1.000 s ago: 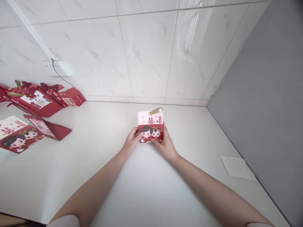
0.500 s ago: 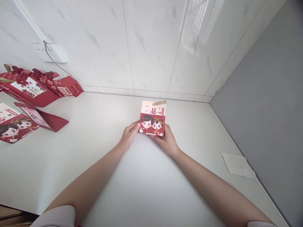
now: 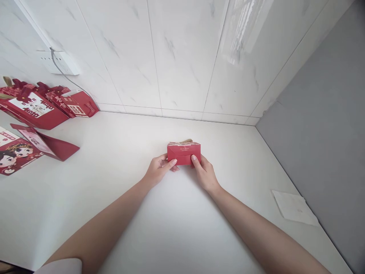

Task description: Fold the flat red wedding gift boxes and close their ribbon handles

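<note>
Both my hands are grasping a small red card box with a creased, plain panel (image 3: 184, 155) turned towards me; it sits between them over the middle of the white, smooth counter (image 3: 171, 228). My left hand (image 3: 159, 168) has its left side and my right hand (image 3: 208, 173) its right, a thumb of each laid on the panel, probably because thin card steadies better under a light two-sided pinch than a hard squeeze. A gold ribbon loop (image 3: 186, 141) lies along its far edge, clear of my fingers. I can't tell whether the box touches the counter. At the far left, red gift boxes with dark red ribbons (image 3: 40, 110) crowd near the tiled wall, perhaps to leave working room; a flat white sheet (image 3: 295, 207) lies at right.
</note>
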Tool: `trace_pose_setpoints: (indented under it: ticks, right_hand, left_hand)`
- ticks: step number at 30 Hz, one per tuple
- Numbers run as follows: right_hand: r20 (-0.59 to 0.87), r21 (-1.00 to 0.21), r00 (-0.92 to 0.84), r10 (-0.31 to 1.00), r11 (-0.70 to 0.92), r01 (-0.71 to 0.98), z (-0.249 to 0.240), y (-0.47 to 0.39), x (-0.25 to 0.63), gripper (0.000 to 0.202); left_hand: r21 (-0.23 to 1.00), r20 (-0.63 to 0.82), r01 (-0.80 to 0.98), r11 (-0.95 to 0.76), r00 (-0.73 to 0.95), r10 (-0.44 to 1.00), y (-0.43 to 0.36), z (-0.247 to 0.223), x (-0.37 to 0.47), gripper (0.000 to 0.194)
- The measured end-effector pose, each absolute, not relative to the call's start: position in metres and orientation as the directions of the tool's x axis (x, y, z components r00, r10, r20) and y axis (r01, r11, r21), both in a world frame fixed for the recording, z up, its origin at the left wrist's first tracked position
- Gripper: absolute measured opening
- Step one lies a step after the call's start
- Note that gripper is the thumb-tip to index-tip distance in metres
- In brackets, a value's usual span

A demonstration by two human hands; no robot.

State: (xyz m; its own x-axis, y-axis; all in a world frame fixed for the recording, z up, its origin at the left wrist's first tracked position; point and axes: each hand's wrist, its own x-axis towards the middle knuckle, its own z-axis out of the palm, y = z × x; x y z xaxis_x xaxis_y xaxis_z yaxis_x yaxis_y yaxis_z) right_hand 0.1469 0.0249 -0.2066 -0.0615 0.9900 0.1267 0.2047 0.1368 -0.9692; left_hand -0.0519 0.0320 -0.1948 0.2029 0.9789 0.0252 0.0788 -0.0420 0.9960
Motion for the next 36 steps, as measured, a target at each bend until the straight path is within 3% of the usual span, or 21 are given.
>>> trace_pose_setpoints:
  ticks: [6,10,14,17,21,24,28,36]
  right_hand:
    - [0.155,-0.982,-0.136,0.979,0.167,0.088,-0.201,0.021,0.146,0.041]
    - [0.221,-0.974,-0.072,0.973,0.217,-0.057,-0.206,0.02,0.147,0.04]
    - [0.223,-0.971,-0.036,0.974,0.219,-0.093,-0.212,0.021,0.148,0.037]
    - [0.203,-0.975,-0.071,0.977,0.194,-0.11,-0.213,0.02,0.146,0.038]
    - [0.259,-0.966,-0.172,0.951,0.25,-0.069,-0.209,0.018,0.143,0.057]
    - [0.32,-0.945,-0.186,0.929,0.326,0.001,-0.206,0.019,0.142,0.064]
    - [0.303,-0.95,-0.169,0.938,0.311,0.025,-0.205,0.023,0.143,0.062]
    - [0.289,-0.953,-0.161,0.944,0.299,0.043,-0.207,0.025,0.142,0.081]
  left_hand:
    - [0.994,0.072,0.062,-0.087,0.215,0.974,0.031,-0.192,-0.052,0.045]
    - [0.987,0.118,0.081,-0.137,0.201,0.972,0.029,-0.195,-0.051,0.042]
    - [0.973,0.159,0.137,-0.183,0.17,0.973,0.03,-0.204,-0.053,0.037]
    - [0.97,0.207,0.08,-0.228,0.207,0.956,0.032,-0.206,-0.056,0.043]
    - [0.988,0.154,-0.023,-0.152,0.219,0.963,0.032,-0.202,-0.056,0.051]
    - [0.988,0.12,0.078,-0.136,0.182,0.976,0.031,-0.2,-0.053,0.054]
    - [0.942,0.167,0.262,-0.21,0.178,0.97,0.032,-0.201,-0.051,0.06]
    - [0.926,0.134,0.312,-0.211,0.25,0.959,0.032,-0.2,-0.056,0.063]
